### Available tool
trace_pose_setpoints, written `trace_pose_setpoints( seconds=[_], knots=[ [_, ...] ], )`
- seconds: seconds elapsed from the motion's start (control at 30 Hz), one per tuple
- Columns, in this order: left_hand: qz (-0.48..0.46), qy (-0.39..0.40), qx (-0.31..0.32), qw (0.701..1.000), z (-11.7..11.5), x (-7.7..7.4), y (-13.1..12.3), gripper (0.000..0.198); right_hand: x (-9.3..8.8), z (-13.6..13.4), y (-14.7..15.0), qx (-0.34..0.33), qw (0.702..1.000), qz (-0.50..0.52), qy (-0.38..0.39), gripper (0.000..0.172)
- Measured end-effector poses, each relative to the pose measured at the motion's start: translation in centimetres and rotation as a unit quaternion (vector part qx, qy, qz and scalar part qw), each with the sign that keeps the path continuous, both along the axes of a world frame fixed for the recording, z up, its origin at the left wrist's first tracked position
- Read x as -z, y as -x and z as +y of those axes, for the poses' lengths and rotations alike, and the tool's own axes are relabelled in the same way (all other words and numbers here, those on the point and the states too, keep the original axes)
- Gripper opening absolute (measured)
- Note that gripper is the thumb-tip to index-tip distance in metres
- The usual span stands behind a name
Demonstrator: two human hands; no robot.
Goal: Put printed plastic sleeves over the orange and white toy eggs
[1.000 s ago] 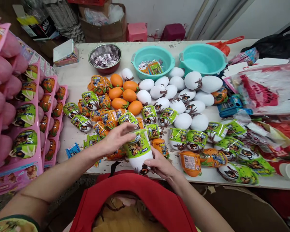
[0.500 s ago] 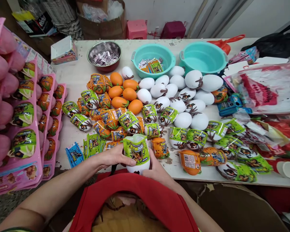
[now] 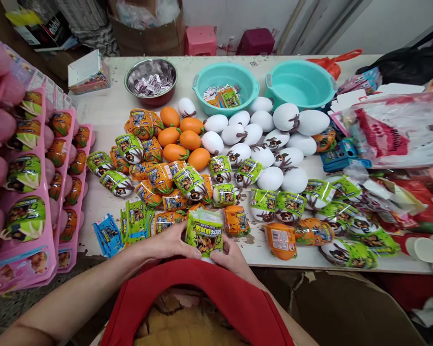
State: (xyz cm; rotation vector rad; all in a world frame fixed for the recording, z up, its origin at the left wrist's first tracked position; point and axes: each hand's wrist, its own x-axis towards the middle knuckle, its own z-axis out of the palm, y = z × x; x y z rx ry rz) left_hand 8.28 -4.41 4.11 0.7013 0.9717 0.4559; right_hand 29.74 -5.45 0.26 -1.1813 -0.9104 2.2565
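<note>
Close to my body, at the table's front edge, both hands hold one toy egg in a green printed wrapper (image 3: 205,235). My left hand (image 3: 175,242) closes on its left side, the thumb lying across the lower front. From the right, my right hand (image 3: 231,254) grips it, fingers wrapped around the side. The egg's lower end is mostly hidden behind the red garment. Just beyond my hands lie orange wrapped eggs (image 3: 237,221) and a pile of green wrapped ones (image 3: 190,182). Flat green packets (image 3: 135,216) and blue packets (image 3: 108,233) lie left of my left hand.
Bare white eggs (image 3: 261,156) and orange eggs (image 3: 171,136) cover the table's middle. Behind them stand a metal bowl (image 3: 130,89) of small sachets and two turquoise basins (image 3: 256,91) (image 3: 269,93). Pink trays (image 3: 50,240) rise at left; plastic packaging (image 3: 418,129) crowds the right.
The wrapped egg has sunk slightly towards my body, and its white lower end shows less. My hands have moved with it. The whole view has shifted a little.
</note>
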Motion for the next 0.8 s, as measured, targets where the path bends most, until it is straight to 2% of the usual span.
trace_pose_setpoints(
  seconds=[0.17, 0.23, 0.33, 0.5, 0.67, 0.8],
  knots=[
    [-0.001, -0.004, 0.006, 1.000, 1.3, -1.1, -0.3, 0.077, -1.5, 1.6, 0.3, 0.035, 0.997, 0.061, -0.013, 0.082],
    [-0.014, -0.015, 0.016, 1.000, 1.6, -1.5, -0.3, 0.072, -1.8, 1.9, 0.3, 0.031, 0.998, 0.055, -0.021, 0.084],
    [-0.020, -0.002, 0.008, 1.000, 1.1, -1.3, -0.4, 0.069, -1.3, 1.3, 0.1, 0.017, 0.999, 0.027, -0.001, 0.077],
    [0.070, 0.013, 0.017, 0.997, -0.4, -0.2, -0.3, 0.073, -0.2, -0.4, 0.0, 0.027, 0.999, -0.008, 0.022, 0.067],
    [0.101, 0.033, 0.033, 0.994, -0.9, -0.1, -0.4, 0.071, -0.6, -0.8, 0.3, 0.035, 0.997, -0.051, 0.047, 0.061],
    [0.099, 0.041, 0.015, 0.994, -0.7, -0.5, -1.0, 0.064, -1.4, -0.3, 0.3, 0.055, 0.996, -0.006, 0.068, 0.067]
  ],
)
